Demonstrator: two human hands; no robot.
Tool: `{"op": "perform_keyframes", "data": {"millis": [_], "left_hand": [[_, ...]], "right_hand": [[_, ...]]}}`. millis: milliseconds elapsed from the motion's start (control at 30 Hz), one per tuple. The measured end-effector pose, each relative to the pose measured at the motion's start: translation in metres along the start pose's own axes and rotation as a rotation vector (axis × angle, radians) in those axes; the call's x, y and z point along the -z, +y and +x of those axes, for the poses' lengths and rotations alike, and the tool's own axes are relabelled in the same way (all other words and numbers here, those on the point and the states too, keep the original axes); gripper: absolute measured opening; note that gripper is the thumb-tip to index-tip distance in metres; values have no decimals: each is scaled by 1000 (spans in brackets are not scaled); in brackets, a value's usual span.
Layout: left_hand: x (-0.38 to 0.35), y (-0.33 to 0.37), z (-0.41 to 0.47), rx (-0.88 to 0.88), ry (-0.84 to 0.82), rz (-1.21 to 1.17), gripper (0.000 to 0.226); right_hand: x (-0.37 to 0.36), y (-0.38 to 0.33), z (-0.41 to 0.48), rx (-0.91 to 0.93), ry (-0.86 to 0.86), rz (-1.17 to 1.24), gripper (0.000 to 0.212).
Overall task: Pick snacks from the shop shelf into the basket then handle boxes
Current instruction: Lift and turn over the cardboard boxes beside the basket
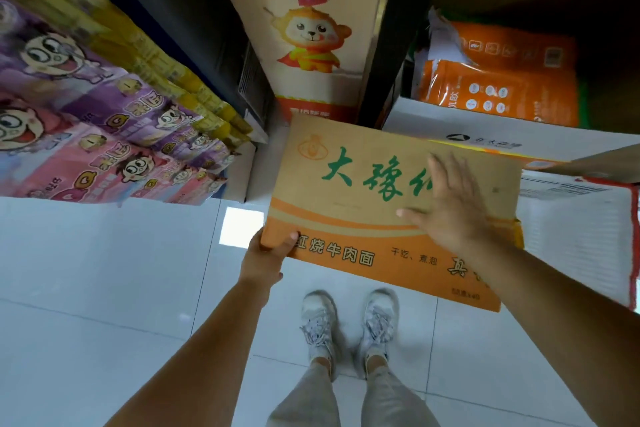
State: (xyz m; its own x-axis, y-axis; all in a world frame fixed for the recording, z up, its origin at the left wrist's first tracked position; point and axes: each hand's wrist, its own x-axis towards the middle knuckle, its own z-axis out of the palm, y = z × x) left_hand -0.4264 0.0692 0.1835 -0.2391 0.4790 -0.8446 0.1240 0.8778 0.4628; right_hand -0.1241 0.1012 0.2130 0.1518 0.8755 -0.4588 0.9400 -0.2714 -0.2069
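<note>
While the left hand [266, 255] grips the near left corner of the box [349, 198], thumb curled over the top face and fingers hidden beneath, the right hand [450, 215] lies flat on the same face with its fingers straight and spread, holding nothing. The box is brown cardboard with green characters and an orange band, and it is held off the floor [104, 288], its broad face turned up toward the camera. Its far edge is just in front of the foot of a tall carton [311, 45] printed with a cartoon monkey. To the right, a white carton [485, 135] holds orange bags [502, 87], and a white sack [581, 236] with a red edge sits nearer. On the left, shelves carry purple and pink snack packets [104, 135], with yellow packs [149, 55] above them. Below the box, the person's pale shoes [320, 319] stand on white tiles.
</note>
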Motion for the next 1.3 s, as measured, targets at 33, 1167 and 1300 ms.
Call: {"op": "perform_keyframes", "data": {"millis": [33, 1167, 1300], "left_hand": [[-1, -3, 1, 40, -22, -95, 69], [28, 68, -165, -528, 185, 71, 76], [29, 65, -165, -551, 188, 69, 76]], "right_hand": [[3, -14, 16, 49, -41, 2, 108], [53, -21, -66, -165, 63, 744, 74], [55, -24, -72, -152, 97, 760, 65]]}}
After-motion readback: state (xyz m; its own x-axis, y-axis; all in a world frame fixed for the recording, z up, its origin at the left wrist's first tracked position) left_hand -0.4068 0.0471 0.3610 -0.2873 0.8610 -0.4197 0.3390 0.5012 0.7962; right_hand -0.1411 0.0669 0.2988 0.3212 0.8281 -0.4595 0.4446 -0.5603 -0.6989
